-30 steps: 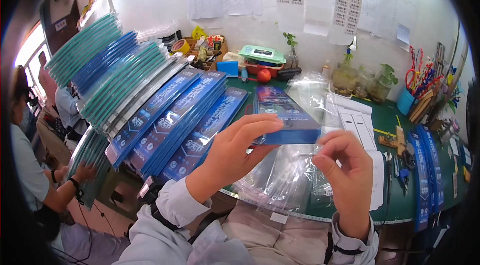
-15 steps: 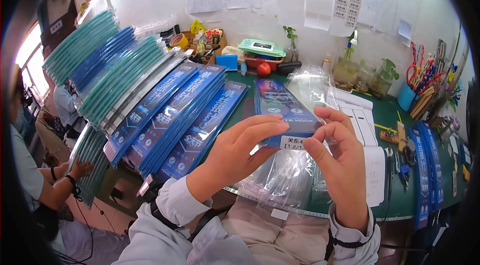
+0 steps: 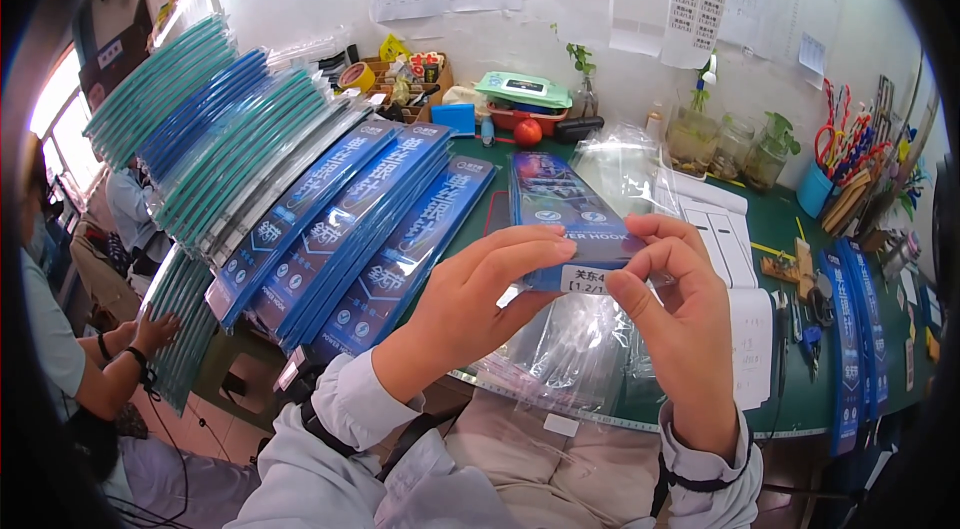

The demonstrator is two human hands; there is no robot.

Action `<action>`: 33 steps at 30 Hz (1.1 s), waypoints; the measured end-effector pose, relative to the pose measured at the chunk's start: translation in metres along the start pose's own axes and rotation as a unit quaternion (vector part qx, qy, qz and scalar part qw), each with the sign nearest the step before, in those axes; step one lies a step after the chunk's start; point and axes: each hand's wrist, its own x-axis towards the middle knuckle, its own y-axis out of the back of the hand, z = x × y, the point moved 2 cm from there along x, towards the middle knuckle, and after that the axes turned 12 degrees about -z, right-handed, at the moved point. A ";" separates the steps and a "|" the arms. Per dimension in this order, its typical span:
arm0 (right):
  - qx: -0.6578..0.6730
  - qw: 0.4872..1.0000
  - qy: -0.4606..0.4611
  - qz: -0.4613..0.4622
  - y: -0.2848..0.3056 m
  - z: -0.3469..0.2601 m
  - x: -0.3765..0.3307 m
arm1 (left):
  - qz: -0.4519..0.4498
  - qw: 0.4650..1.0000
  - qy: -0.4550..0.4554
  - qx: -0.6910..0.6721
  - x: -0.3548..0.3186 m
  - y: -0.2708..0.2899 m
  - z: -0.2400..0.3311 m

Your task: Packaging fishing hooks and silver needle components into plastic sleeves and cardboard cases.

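Between my two hands is a long blue printed box or pack [image 3: 557,197], its far end pointing away over the table. A small white label [image 3: 584,280] sits on its near end. My left hand [image 3: 468,291] grips the left near corner, thumb below and fingers over the top. My right hand [image 3: 682,301] has its fingers curled at the right near edge, thumb tip against the label's right side. Clear plastic bags [image 3: 572,359] lie beneath the pack and hang over the table's front edge.
Left stand stacked blue packs [image 3: 395,254] and a tall pile of green-edged packs [image 3: 250,164]. A co-worker's hand [image 3: 155,332] touches more packs. Right are paper sheets [image 3: 712,239], tools [image 3: 811,339], other blue packs [image 3: 850,329]. Behind are an apple [image 3: 528,134] and plant jars [image 3: 770,154].
My hands and the pack stay almost in place. At the left, the co-worker's hand has shifted slightly against the green-edged packs.
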 end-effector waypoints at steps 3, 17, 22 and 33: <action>-0.020 1.000 0.004 0.005 -0.001 0.001 0.000 | 0.005 1.000 -0.007 -0.007 0.000 -0.001 -0.001; -0.033 0.993 0.081 0.075 -0.013 0.015 -0.002 | 0.004 1.000 -0.019 0.015 0.000 -0.002 0.001; 0.227 0.968 0.037 0.098 -0.016 0.017 -0.004 | 0.020 0.999 -0.004 -0.048 -0.003 -0.005 -0.003; 0.547 0.818 -0.146 0.101 -0.021 0.043 -0.014 | -0.041 0.972 0.151 -0.173 -0.036 -0.012 0.006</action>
